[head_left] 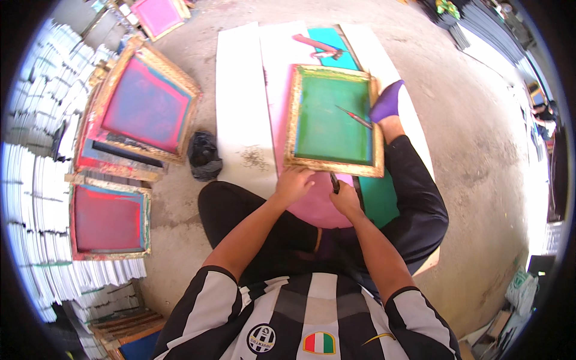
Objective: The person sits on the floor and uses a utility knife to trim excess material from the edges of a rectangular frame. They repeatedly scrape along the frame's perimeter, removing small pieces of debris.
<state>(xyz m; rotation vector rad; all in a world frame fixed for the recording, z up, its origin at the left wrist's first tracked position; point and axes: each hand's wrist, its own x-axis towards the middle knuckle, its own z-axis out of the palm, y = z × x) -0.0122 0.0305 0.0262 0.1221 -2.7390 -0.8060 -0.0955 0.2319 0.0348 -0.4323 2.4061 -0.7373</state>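
A screen-printing frame point(292, 114) with worn wooden bars and green mesh lies on the boards in front of me. My left hand point(294, 184) grips its near bar toward the left corner. Just right of it, my right hand point(346, 201) is closed around a black-handled tool point(334, 182), held against the near bar; its working end is hidden. Across the mesh lies a thin screwdriver point(354, 117) with a red and dark handle. Beyond the far bar rests a hammer-like tool point(318, 44) with a reddish handle, its head unclear.
My purple-socked foot point(387, 103) sits against the frame's right side. White boards point(240, 90) lie beneath. Left are a black plastic bag point(204, 156), more screen frames point(191, 90) and stacked white sheets point(30, 198). A green-white bag point(521, 292) stands far right.
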